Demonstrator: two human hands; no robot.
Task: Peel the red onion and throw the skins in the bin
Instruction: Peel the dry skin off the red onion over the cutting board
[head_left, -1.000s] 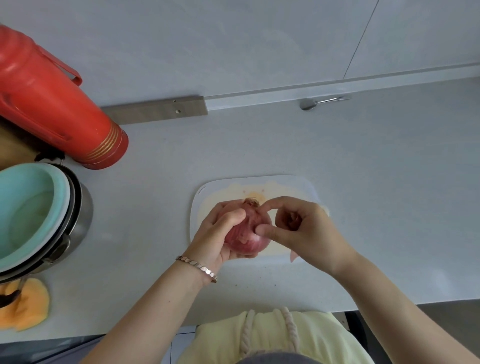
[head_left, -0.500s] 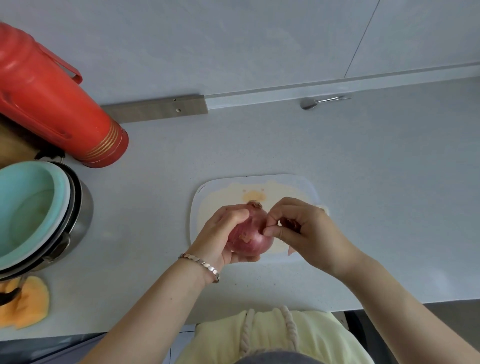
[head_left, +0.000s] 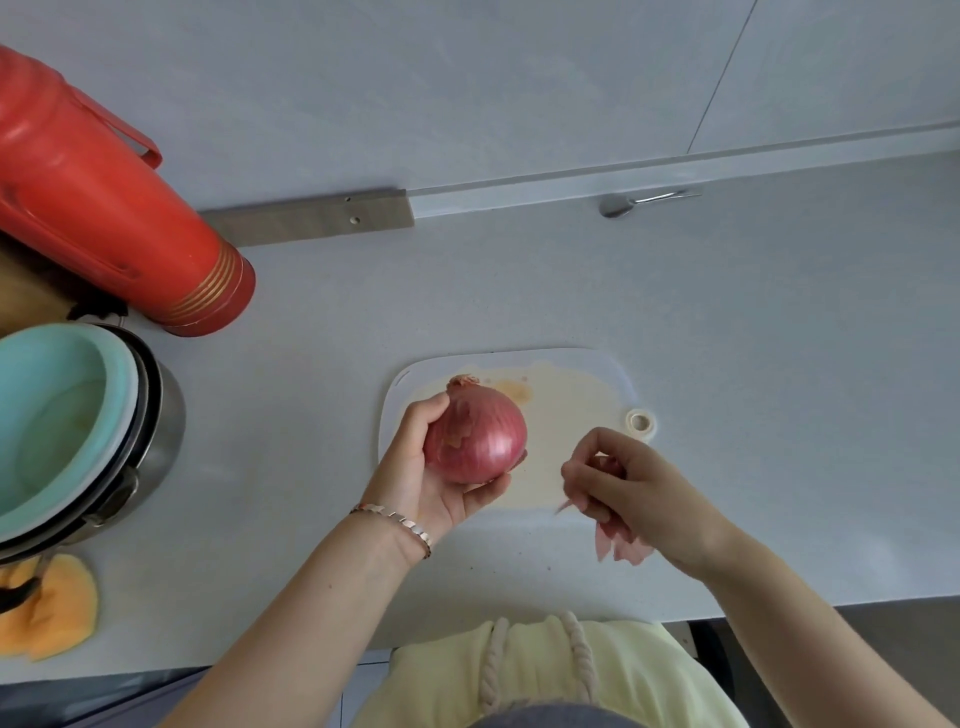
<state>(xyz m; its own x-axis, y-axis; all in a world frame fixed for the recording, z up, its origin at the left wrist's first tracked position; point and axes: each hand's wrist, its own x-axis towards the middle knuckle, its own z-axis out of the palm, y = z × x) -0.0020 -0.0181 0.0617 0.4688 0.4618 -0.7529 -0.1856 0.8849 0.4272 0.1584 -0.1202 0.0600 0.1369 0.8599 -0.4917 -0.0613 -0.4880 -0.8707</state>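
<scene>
Your left hand (head_left: 431, 478) cradles the red onion (head_left: 475, 436) from below and from the left. The thumb lies up along its far-left side and the fingers curl underneath, their tips just showing at its right edge. That grip leaves the top and right faces bare, which looks deliberate, since those are the faces your other hand can reach to peel. The onion sits over the near-left part of the white cutting board (head_left: 587, 364), so loose flakes would probably fall on the board and not on the countertop (head_left: 727, 312).

Your right hand (head_left: 628, 483) is apart from the onion, to its right over the board's near edge. Its fingers are curled around the pinkish skins (head_left: 618, 545), and a few strips hang out below the palm. Gathering them in that hand makes sense, because no bin is in view and they will have to be carried to one.

The onion's axis runs from the dry papery neck (head_left: 462, 382), which points away from you and slightly left, back towards your palm. The root end is hidden against your fingers. Much of the glossy purple-red surface shows, with a ragged paler patch on the left flank near your thumb. I judge the peeling only partly done, as the tuft is not yet off.
</scene>
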